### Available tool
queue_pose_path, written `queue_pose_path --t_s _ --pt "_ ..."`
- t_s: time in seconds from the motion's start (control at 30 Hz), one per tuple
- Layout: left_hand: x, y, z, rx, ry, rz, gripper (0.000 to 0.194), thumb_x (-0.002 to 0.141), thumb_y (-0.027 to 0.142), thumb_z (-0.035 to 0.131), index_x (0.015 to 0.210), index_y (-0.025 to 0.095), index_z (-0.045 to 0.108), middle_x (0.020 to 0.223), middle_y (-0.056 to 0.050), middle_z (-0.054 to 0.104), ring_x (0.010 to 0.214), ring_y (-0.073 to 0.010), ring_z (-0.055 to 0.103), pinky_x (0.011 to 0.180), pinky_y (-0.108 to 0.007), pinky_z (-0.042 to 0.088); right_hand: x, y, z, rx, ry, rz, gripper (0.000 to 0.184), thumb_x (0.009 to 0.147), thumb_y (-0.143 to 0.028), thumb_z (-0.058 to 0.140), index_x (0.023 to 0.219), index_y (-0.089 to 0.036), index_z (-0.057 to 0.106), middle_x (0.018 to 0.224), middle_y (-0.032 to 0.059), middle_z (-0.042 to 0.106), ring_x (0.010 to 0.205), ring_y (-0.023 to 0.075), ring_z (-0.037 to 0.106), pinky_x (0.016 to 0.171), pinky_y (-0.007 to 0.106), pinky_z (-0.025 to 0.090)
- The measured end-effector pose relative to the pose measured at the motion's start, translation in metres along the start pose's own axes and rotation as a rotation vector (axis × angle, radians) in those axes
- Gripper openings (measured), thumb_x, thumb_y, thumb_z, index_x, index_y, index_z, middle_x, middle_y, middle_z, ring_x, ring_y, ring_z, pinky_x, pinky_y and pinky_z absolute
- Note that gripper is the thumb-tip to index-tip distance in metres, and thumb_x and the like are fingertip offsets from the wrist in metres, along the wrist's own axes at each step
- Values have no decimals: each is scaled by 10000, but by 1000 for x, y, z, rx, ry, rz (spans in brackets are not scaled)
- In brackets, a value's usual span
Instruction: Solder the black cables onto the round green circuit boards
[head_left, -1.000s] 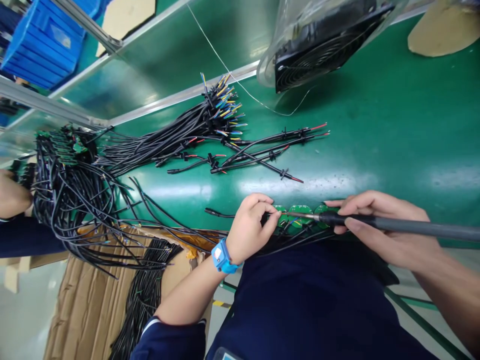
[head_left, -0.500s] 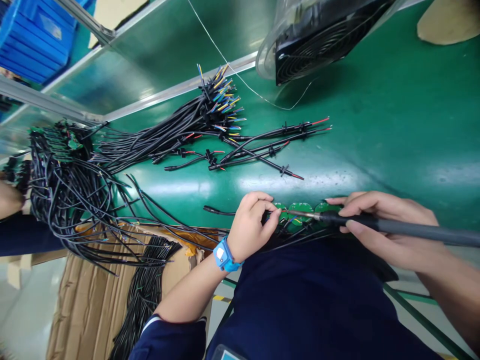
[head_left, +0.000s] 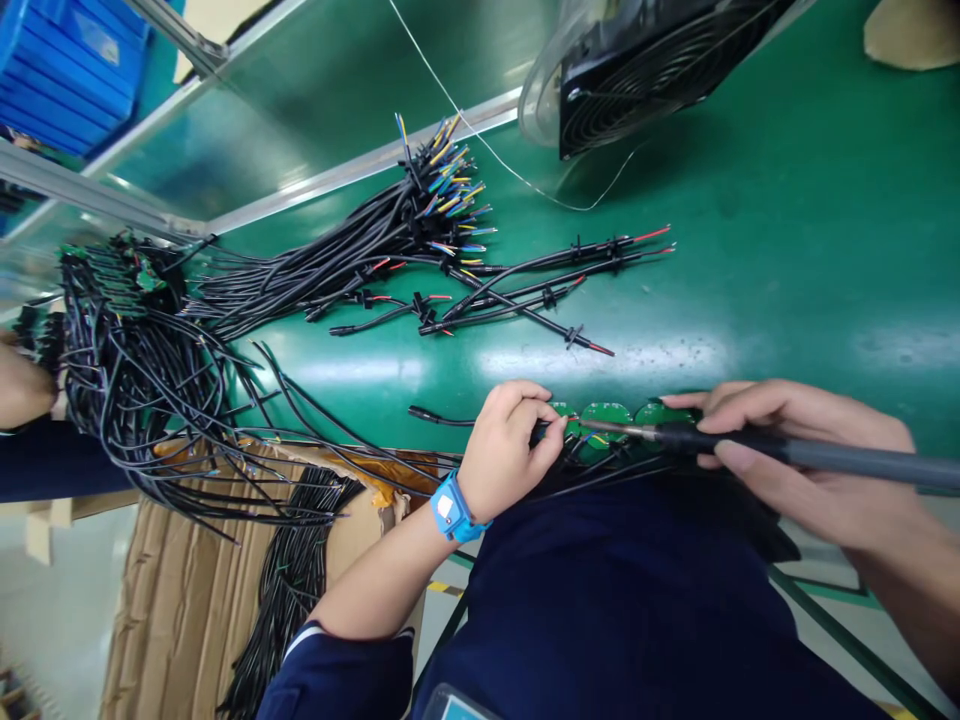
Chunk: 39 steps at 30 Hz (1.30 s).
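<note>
My right hand [head_left: 810, 460] is closed around the dark handle of a soldering iron [head_left: 750, 445], which points left. Its metal tip reaches the left end of a row of small round green circuit boards [head_left: 606, 412] at the bench's front edge. My left hand [head_left: 514, 435], with a blue watch [head_left: 454, 508] on its wrist, pinches a short black cable [head_left: 442, 417] close to that tip. Most of the cable's wire end is hidden by my fingers. Below the boards lie black cables with blue and yellow wires [head_left: 596, 440].
A large bundle of black cables [head_left: 322, 250] with stripped coloured ends lies behind, with short red-wired cables [head_left: 525, 300] nearby. A fan [head_left: 652, 90] stands at the back, with thin solder wire [head_left: 525, 185] before it. At left are tangled cables with boards [head_left: 135, 370] and another person's arm [head_left: 22, 385].
The view shifts slightly. My right hand and the iron's handle move a little to the right, while the tip stays by my left fingers. My left hand keeps its pinch.
</note>
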<state>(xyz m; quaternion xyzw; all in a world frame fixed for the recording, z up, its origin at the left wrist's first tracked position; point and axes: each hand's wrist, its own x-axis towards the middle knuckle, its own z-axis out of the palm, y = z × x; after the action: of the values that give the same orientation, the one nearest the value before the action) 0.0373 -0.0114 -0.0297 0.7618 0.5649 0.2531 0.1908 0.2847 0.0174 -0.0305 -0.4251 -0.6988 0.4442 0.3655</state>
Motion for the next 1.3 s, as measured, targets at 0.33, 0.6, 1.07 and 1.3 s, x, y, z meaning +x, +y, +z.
queue_pose_path --t_s 0.33,0.6,1.07,1.3 --pt "-1 1 0 7 1 -2 39 805 183 576 807 145 567 945 -84 564 920 -168 539 827 -330 460 2 2 2 -91 -45 -36 124 728 -237 599 850 -234 577 715 16 620 888 235 659 731 371 546" --pt "-1 0 0 10 4 5 29 808 189 566 803 161 559 938 -76 563 916 -174 541 817 -343 468 -2 6 0 140 -11 -65 193 701 -134 598 882 -204 591 763 33 589 861 250 636 773 506 543" --pt "-1 2 1 0 16 -18 36 793 183 575 780 162 549 944 -74 547 921 -170 529 821 -337 460 2 2 2 -66 -39 27 140 715 -278 613 848 -249 581 755 2 644 913 228 656 731 333 533" --pt "1 5 1 -18 24 -51 38 784 182 571 762 169 542 955 -70 538 923 -174 527 825 -347 458 3 -1 2 -123 -38 40 135 715 -289 613 843 -260 579 795 2 663 875 208 670 672 291 537"
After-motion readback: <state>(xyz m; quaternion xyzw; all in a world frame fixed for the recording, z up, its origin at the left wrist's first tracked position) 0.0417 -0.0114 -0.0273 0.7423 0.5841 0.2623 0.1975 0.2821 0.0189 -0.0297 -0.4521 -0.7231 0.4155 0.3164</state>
